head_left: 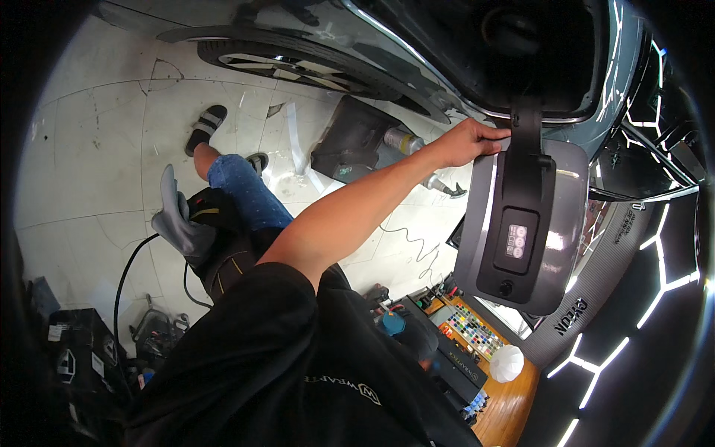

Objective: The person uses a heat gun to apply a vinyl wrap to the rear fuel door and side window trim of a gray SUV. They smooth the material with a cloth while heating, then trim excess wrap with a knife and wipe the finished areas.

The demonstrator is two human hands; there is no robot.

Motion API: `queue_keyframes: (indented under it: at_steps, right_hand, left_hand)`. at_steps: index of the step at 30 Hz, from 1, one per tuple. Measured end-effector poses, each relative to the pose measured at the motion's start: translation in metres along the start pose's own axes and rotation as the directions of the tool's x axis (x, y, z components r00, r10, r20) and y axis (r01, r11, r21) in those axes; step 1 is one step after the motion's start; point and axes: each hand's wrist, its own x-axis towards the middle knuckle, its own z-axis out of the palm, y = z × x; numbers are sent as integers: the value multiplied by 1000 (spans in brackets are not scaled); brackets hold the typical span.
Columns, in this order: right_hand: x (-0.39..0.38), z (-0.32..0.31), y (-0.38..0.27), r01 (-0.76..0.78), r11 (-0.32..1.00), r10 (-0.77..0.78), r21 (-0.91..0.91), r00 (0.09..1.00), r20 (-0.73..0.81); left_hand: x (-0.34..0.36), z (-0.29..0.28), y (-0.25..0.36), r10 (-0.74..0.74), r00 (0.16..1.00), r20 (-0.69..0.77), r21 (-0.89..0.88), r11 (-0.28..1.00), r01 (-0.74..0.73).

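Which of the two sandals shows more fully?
The upper-left sandal: most of it shows, while the other sandal, below and right of it, is mostly hidden behind the denim-clad leg.

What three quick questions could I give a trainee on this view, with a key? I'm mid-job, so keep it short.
1. True or false: the car's grey port flap is closed flush with the bodywork.

2. Which option fits the person's contact with the flap?
A. Right hand only
B. Left hand only
C. Both hands

3. In the picture, is the spoked car wheel to the left or to the right of the flap?

Key:
1. False; it hangs open on its hinge arm.
2. B
3. Left
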Motion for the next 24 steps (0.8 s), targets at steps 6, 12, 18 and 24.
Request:
queue_keyframes:
  at_steps: [6, 12, 18, 24]
  right_hand:
    - [1, 4, 4, 12, 999, -13, 33, 1000, 6]
    - [8, 7, 5, 34, 997, -36, 64, 999, 27]
    - [14, 12, 12, 33, 993, -39, 114, 998, 46]
    - [12, 28, 20, 10, 982, -21, 187, 998, 58]
  left_hand:
    - [-7, -3, 16, 147, 988, 42, 440, 885, -150]
    - [-6, -10, 27, 220, 960, 174, 644, 712, -280]
    - [-16, -21, 18, 273, 962, 10, 254, 930, -266]
    - [-8, -16, -9, -444, 885, 142, -795, 482, 369]
